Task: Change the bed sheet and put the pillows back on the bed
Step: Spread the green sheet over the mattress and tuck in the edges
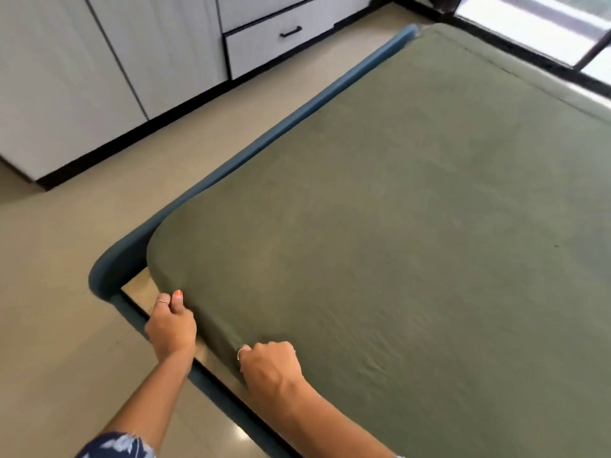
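Tucking sheet [413, 226] at near corner of mattress, by the look of it. Green sheet spread flat over whole visible top, faint wrinkles toward near edge. Left hand [170, 325] at the corner, fingers curled over sheet edge, thumb up against the fabric; holding sheet. Right hand [269, 361] just beside it along the near edge, fingers curled down into fabric; gripping sheet too. Blue frame [231, 160] exposed along left side and near rail, a gap between rail and mattress under both hands. No pillows in view. Cabinets [99, 61] across the floor, well apart from bed.

Judged step: fitting new sheet, corner stage; pillows not yet returned. Next move likely calls for pulling edge down and pushing it under mattress at the gap, keeping tension so the wrinkles flatten. Other corners unverifiable from this view.
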